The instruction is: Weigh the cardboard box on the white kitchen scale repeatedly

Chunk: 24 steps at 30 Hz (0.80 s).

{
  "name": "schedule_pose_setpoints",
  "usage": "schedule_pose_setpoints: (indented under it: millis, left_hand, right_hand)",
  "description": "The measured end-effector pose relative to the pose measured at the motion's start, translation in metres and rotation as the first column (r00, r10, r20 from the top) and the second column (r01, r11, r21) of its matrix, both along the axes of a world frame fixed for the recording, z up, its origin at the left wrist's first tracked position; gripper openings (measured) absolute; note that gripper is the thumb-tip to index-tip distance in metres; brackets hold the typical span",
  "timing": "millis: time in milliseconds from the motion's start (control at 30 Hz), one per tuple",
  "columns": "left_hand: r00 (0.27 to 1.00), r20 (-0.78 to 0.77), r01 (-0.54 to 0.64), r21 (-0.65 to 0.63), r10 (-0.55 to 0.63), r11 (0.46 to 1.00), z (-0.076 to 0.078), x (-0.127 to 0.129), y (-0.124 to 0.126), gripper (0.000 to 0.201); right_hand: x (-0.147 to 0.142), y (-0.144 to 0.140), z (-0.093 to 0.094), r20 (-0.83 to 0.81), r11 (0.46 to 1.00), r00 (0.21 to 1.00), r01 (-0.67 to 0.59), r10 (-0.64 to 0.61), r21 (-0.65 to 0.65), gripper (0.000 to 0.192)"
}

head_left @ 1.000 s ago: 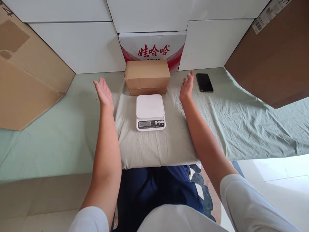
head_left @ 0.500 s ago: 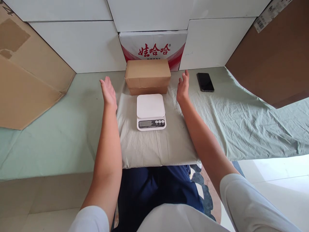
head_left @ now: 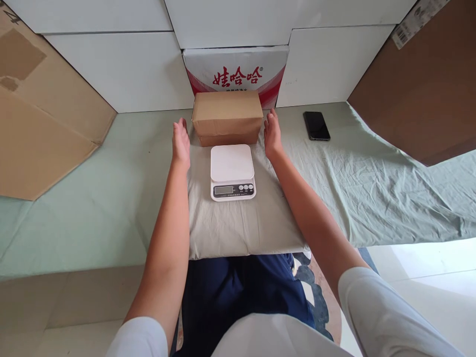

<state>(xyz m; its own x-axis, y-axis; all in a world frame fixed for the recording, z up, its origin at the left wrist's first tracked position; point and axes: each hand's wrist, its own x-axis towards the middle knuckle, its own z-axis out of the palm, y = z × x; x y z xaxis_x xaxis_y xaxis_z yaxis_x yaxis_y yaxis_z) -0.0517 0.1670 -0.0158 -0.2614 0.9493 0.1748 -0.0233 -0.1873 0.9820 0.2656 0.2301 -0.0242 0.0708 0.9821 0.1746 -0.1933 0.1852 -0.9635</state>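
A brown cardboard box point(head_left: 227, 119) stands between my two hands at the back of the table. My left hand point(head_left: 181, 141) is just left of it, fingers stretched forward, with a narrow gap to the box. On the other side my right hand point(head_left: 272, 131) is held on edge close to the box's right end, its fingers extended too; whether it touches cannot be told. Neither hand holds anything. In front of the box lies a white kitchen scale point(head_left: 232, 171), its plate bare and its display and round buttons facing me.
A black phone point(head_left: 316, 126) lies to the right on the green cloth point(head_left: 122, 198). Behind the box is a white and red printed carton point(head_left: 238, 69) against a white wall. Large cardboard pieces flank the table at left point(head_left: 55, 129) and right point(head_left: 420, 94).
Both hands have moved inward, the left one rightward and the right one leftward, closer to the cardboard box's sides. The box, scale and phone stay in place.
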Motion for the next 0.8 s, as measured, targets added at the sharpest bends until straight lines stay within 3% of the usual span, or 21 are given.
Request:
schedule_pose_setpoints:
  millis: [533, 800]
  left_hand:
    - [0.996, 0.067, 0.061, -0.009, -0.06, 0.998, 0.008, 0.03, -0.003, 0.098]
    - [0.996, 0.035, 0.078, 0.007, -0.078, 0.997, 0.008, 0.026, -0.006, 0.102]
  right_hand:
    - [-0.028, -0.024, 0.021, 0.007, 0.991, 0.993, -0.115, 0.115, 0.071, 0.113]
    - [-0.03, -0.031, 0.024, -0.004, 0.986, 0.988, -0.154, 0.154, 0.059, 0.121]
